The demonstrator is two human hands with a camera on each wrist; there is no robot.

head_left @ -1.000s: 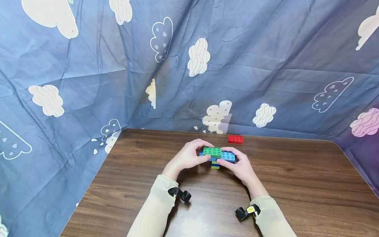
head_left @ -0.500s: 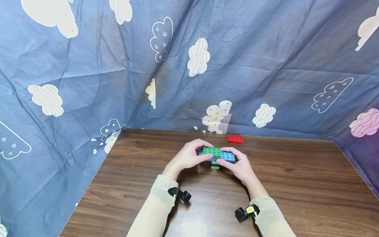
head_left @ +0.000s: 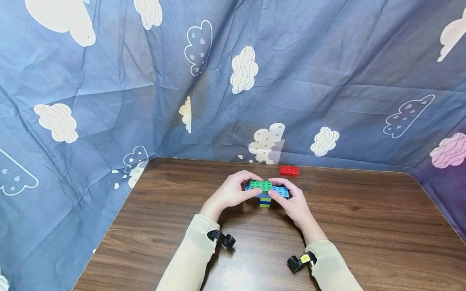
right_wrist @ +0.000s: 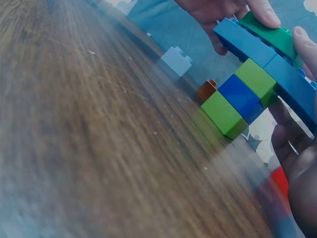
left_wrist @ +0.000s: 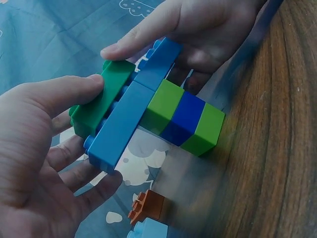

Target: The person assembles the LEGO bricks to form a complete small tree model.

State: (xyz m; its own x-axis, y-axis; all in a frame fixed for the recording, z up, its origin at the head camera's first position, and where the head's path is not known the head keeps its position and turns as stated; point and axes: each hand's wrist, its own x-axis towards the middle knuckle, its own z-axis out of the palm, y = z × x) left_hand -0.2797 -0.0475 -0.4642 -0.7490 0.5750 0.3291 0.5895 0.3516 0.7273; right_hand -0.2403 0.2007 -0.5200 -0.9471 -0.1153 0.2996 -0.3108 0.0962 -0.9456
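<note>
Green brick [head_left: 260, 185] sits up on two blue bricks [left_wrist: 121, 131] laid end to end, straddling their seam above the tabletop [head_left: 364, 218], between the person's two hands. Both wrist views give me a side look that the head view lacks: blue studs showing along the line beneath the green, plus an orange brick [left_wrist: 148, 206] and a pale blue brick [right_wrist: 177, 61] near the far side. The head view shows the red brick [head_left: 289, 171] whole by the back edge; the right wrist view catches just a red sliver. Lengthwise, the green one runs left to right across the person, roughly along that back edge, studs upward; below, a lime-and-dark-blue column [right_wrist: 241, 98] stands upright. The left hand [head_left: 233, 191] has a narrow grip, pinching the green one's left part; the right hand [head_left: 293, 201] pinches its right end.
</note>
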